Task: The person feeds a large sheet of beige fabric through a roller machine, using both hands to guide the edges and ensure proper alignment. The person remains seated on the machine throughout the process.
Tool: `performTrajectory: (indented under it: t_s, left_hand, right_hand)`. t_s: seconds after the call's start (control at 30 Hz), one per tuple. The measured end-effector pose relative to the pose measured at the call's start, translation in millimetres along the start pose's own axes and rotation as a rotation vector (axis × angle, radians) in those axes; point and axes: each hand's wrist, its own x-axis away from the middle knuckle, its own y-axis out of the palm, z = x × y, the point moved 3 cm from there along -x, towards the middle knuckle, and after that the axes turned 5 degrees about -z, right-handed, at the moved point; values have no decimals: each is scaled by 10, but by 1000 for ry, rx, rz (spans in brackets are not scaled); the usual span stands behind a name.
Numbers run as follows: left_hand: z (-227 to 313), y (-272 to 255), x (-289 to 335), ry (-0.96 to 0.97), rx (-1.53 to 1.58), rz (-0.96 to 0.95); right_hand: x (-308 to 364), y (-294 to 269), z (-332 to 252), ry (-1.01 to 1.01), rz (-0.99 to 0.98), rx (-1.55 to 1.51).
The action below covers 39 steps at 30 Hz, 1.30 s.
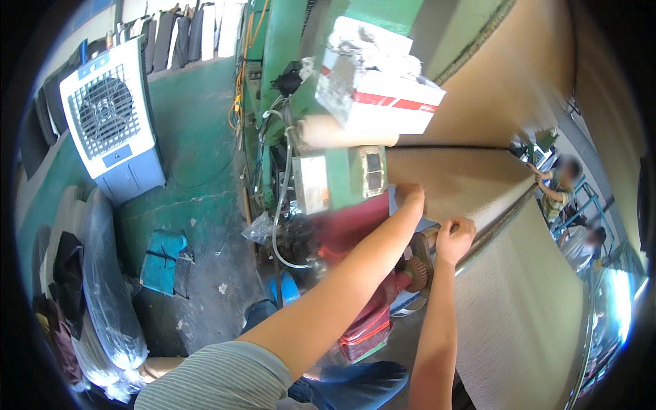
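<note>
A wide tan sheet [471,181] stretches away from me across the machine. At its near left edge, my left hand [410,195] is closed, its fingers curled over the edge of the sheet. Lower and to the right, my right hand [456,239] makes a fist at the sheet's near corner. Its fingertips are turned from view. Just below the hands, a brown toothed gear [415,273] sits at the end of a roller. A red machine part [352,229] lies beneath my left forearm.
A green control box [342,181], a tan roll [335,131] and a white carton [393,102] of crumpled material stand beyond my left hand. A pale sheet [519,321] hangs at right. Two people [559,195] work at the far right. An air cooler [113,116] and wrapped rolls [109,280] stand left.
</note>
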Motion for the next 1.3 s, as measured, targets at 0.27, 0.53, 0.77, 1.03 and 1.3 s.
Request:
performTrajectory:
  t_s: [0.27,0.53,0.77,1.03,1.3]
  left_hand:
    - [0,103,359,-87,-29,-50]
    - [25,57,492,-186,32,-127]
    - [149,-101,620,-157,64,-26]
    - [-85,109,140,-87,119,-170]
    - [24,78,565,-149,-57,-64]
  right_hand:
    - [67,-129,256,50,-33,46]
    - [81,-100,279,28,-40,57]
    - [86,-158,291,52,-10,102]
    - [31,-45,32,89,-34,50]
    - [119,-203,405,216,21,141]
